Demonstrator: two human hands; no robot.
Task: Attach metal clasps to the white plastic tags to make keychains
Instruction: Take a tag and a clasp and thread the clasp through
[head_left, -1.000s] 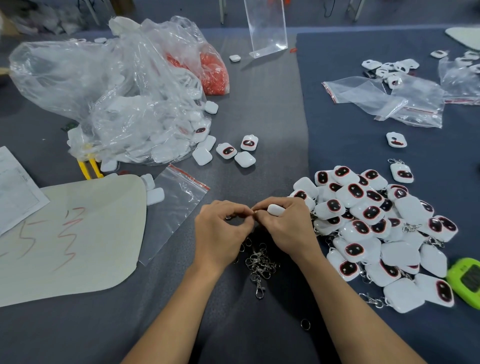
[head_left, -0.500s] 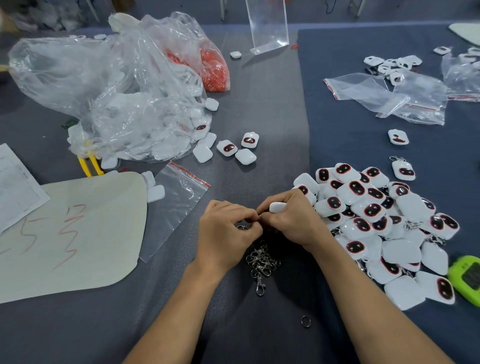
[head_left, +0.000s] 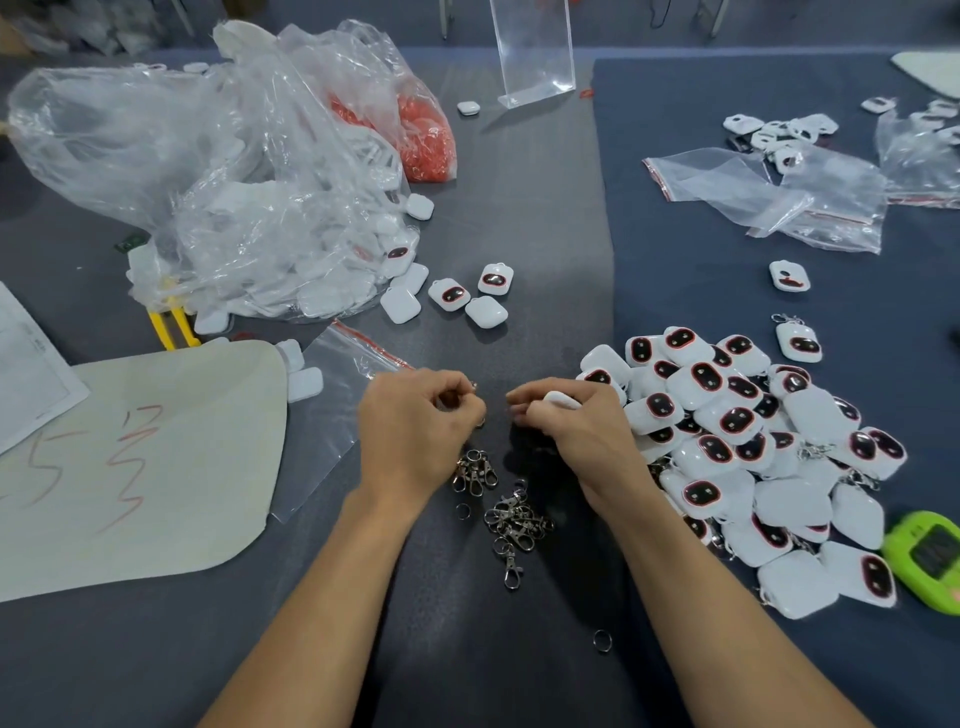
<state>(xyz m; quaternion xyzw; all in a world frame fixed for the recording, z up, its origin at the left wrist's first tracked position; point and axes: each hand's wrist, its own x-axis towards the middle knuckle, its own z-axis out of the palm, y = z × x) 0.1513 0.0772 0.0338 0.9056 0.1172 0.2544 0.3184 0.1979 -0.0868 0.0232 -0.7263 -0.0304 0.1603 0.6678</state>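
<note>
My right hand is closed around a white plastic tag, whose edge peeks out above the knuckles. My left hand pinches a small metal ring at its fingertips; a narrow gap separates the two hands. Below them lies a heap of metal clasps, with a smaller cluster of clasps by my left wrist. A large pile of white tags with dark red-rimmed windows sits just right of my right hand.
A big clear bag of white tags and a red-filled bag lie far left. Three loose tags, a zip bag, cream sheet, loose ring, green device, more zip bags and an acrylic stand surround them.
My hands, joined at the fingertips before, have drawn slightly apart. The left hand now holds a ring on its own, the right keeps the tag.
</note>
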